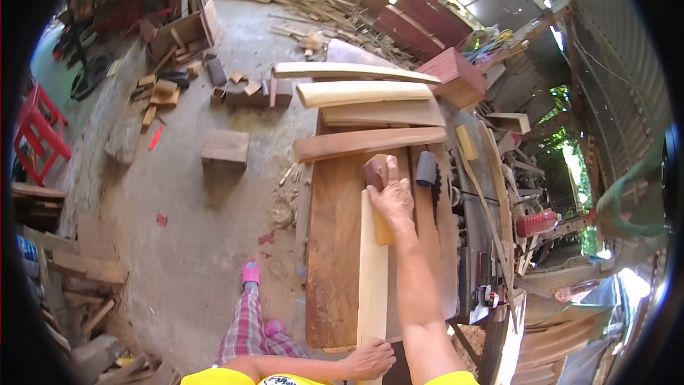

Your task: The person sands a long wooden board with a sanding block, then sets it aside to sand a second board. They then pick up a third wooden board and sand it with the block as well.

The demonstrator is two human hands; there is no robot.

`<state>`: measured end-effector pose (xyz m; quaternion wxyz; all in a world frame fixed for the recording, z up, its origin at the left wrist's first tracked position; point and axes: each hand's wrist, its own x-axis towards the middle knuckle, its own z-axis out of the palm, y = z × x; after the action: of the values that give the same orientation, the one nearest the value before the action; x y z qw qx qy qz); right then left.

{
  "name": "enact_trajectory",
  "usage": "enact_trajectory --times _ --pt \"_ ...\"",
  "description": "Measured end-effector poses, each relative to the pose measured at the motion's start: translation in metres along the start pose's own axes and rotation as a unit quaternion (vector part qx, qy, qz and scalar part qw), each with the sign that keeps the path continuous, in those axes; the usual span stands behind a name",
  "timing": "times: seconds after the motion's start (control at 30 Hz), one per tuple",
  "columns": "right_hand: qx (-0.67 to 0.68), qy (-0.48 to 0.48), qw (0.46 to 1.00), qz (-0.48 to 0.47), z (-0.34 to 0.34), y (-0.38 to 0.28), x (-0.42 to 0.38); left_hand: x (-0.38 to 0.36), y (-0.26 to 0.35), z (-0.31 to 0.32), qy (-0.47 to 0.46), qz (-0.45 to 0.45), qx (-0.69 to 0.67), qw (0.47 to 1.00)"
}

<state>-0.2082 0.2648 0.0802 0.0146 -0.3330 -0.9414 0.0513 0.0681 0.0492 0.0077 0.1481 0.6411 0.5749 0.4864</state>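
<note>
A long pale wooden strip (372, 271) lies lengthwise on the brown wooden workbench (331, 257). At its far end, my right hand (393, 201) is closed around a reddish-brown block (375, 172) that looks like a sanding block. My left hand (370, 358) grips the strip's near end, close to my body. A yellowish wood piece (385, 232) shows beside the strip, partly under my right wrist. Right of that hand stands a dark grey roll (426, 170), possibly sandpaper. Beyond the block, a curved wooden piece (370, 144) lies crosswise.
More shaped wooden pieces (367, 93) lie across the bench's far end, near a reddish wooden box (453, 77). On the floor at left are a square wood block (225, 148) and several offcuts (164, 93). A red stool (41, 132) stands far left. Scrap wood borders the right side.
</note>
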Motion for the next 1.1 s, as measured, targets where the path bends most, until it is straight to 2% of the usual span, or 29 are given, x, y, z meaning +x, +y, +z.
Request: enact_trajectory --times 0.03,0.07,0.13,0.17,0.2,0.23,0.3,0.33,0.37,0.4,0.47,0.53,0.6,0.63,0.67,0.77,0.9,0.97,1.1 --pt "0.008 0.029 0.999 -0.024 0.004 0.004 -0.008 0.001 -0.001 0.000 0.044 0.000 -0.051 0.998" --pt "0.002 -0.011 1.000 -0.005 -0.002 0.003 -0.018 0.009 0.005 -0.016 0.044 0.002 -0.051 0.998" --pt "0.008 -0.011 1.000 -0.005 -0.006 0.011 -0.049 0.039 0.011 -0.078 0.192 -0.046 -0.244 0.949" --pt "0.032 0.016 0.999 -0.032 0.001 0.021 -0.052 0.057 0.008 -0.104 0.048 -0.018 -0.130 0.990" --pt "0.058 0.040 0.996 -0.056 0.011 0.035 -0.052 0.078 0.006 -0.127 -0.104 0.011 -0.018 0.994" --pt "0.061 0.043 0.996 -0.056 0.017 0.041 -0.051 0.100 0.011 -0.153 -0.151 -0.042 -0.044 0.987" --pt "0.048 0.020 0.998 -0.025 0.011 0.038 -0.054 0.137 -0.004 -0.184 -0.214 -0.067 -0.105 0.969" --pt "0.040 0.020 0.999 -0.010 0.009 0.035 -0.053 0.158 0.006 -0.217 -0.154 -0.041 -0.129 0.979" --pt "0.041 0.022 0.999 -0.010 0.004 0.031 -0.053 0.166 0.002 -0.215 0.045 -0.021 -0.067 0.997" --pt "0.033 0.009 0.999 0.008 0.000 0.027 -0.055 0.162 -0.001 -0.211 0.045 -0.021 -0.064 0.997" --pt "0.028 -0.013 0.999 0.027 -0.002 0.025 -0.058 0.134 -0.006 -0.202 0.230 -0.037 0.004 0.972" --pt "0.051 0.022 0.998 -0.017 0.005 0.035 -0.055 0.072 -0.028 -0.158 0.047 -0.098 -0.003 0.994" --pt "0.056 0.015 0.998 -0.005 0.007 0.036 -0.053 0.022 -0.041 -0.113 0.026 0.059 0.083 0.994" --pt "0.053 0.015 0.998 -0.009 0.006 0.036 -0.054 0.011 -0.036 -0.099 0.026 0.083 0.116 0.989" --pt "0.055 0.015 0.998 -0.003 0.005 0.036 -0.057 0.006 -0.032 -0.086 0.021 0.086 0.114 0.990" --pt "0.050 0.022 0.998 -0.022 0.003 0.034 -0.075 0.010 -0.022 -0.064 0.038 0.002 0.097 0.995" --pt "-0.010 0.032 0.990 -0.134 0.000 0.045 -0.156 0.010 -0.026 -0.054 0.048 -0.015 0.094 0.994" --pt "-0.049 0.022 0.988 -0.147 -0.009 0.047 -0.189 0.007 -0.026 -0.050 0.023 -0.034 0.107 0.993" --pt "0.001 0.046 0.993 -0.109 -0.005 0.032 -0.143 0.009 -0.024 -0.055 -0.004 -0.051 0.088 0.995"
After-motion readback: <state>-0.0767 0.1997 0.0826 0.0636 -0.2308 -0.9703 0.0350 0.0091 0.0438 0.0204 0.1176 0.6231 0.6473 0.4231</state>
